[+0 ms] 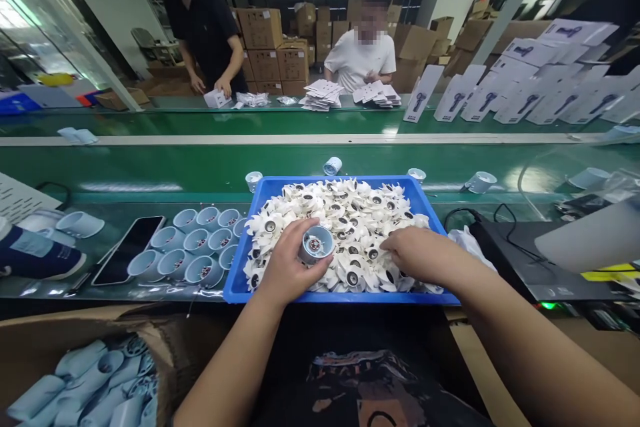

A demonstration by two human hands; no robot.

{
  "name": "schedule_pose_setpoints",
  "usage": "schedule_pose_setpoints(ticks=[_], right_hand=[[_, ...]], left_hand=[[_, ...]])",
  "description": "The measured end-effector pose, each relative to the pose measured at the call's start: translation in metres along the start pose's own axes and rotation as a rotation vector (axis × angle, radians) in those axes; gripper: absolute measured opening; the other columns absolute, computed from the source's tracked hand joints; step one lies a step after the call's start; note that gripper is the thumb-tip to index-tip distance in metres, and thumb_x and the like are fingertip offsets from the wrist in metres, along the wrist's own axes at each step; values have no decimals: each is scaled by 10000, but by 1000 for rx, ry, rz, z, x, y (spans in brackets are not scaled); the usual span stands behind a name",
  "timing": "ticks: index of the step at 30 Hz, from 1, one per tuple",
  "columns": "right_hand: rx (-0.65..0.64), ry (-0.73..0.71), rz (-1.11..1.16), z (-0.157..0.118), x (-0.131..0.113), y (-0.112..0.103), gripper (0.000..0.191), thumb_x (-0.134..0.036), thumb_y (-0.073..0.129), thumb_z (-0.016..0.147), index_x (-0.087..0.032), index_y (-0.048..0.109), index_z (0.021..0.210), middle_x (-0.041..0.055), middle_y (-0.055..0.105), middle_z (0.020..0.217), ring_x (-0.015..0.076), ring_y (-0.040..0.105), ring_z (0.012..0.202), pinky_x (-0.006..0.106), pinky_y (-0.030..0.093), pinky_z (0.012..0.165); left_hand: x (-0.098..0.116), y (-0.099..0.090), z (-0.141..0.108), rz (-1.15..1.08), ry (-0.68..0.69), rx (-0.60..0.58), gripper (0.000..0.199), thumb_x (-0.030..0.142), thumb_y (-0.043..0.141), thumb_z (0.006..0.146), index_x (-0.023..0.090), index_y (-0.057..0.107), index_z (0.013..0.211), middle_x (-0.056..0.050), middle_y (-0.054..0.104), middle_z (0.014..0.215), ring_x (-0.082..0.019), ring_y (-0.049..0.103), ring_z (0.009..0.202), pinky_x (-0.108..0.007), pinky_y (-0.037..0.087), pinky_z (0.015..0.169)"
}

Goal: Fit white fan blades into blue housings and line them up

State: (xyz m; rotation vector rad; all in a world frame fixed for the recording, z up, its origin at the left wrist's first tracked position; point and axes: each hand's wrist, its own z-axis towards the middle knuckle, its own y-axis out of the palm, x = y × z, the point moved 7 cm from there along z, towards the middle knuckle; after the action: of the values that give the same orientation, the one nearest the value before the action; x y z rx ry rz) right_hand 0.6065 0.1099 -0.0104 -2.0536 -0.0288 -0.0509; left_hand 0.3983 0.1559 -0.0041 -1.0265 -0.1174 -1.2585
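Dark shirt at six o'clock, the left hand holds a cup, best steadied mouth-up, while the right hand, grip unclear to me, reaches into fans at four.

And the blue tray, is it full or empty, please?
Full: in the blue tray, white fan wheels lie heaped from side to side, hiding its bottom.

White glare streaks the glossy green belt.
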Motion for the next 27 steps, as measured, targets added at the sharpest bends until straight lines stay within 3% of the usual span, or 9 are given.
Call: schedule_pose_setpoints(ticks=[9,15,19,23,27], right_hand=[[-46,73,46,-7,2,-1,174,-273,589,1038,-145,644,1143,73,625,1102,222,611,1025,426,530,928],[-156,1,89,8,4,-9,298,-370,577,1051,-120,638,900,26,617,852,163,618,794,329,554,792],[-238,-57,100,15,4,-14,292,-380,575,1054,-114,640,955,29,621,879,166,626,800,333,562,786],[-303,-128,55,19,-3,-16,233,-340,644,1016,-111,648,967,31,629,902,178,631,846,359,557,831],[-368,-124,0,21,-12,-18,249,-341,651,1012,-109,645,924,25,627,863,166,631,807,340,563,800]], left_hand=[[5,-2,-3,-139,5,-7,561,208,636,735,198,539,1287,-112,619,1234,-259,611,1157,-417,506,1017],[-5,-2,-15,-290,-265,57,580,252,676,702,207,484,1248,-81,605,1144,-222,643,1002,-352,550,874],[-8,0,-21,-290,-434,-1,481,272,717,702,219,527,1142,-42,635,1037,-199,650,887,-345,546,827],[-1,-1,-23,-221,-363,-115,500,215,706,662,222,611,1154,-75,675,1173,-274,639,1103,-417,500,992],[2,-1,-30,-166,-322,-120,610,169,637,662,231,602,1268,-84,643,1304,-286,581,1253,-429,441,1100]])
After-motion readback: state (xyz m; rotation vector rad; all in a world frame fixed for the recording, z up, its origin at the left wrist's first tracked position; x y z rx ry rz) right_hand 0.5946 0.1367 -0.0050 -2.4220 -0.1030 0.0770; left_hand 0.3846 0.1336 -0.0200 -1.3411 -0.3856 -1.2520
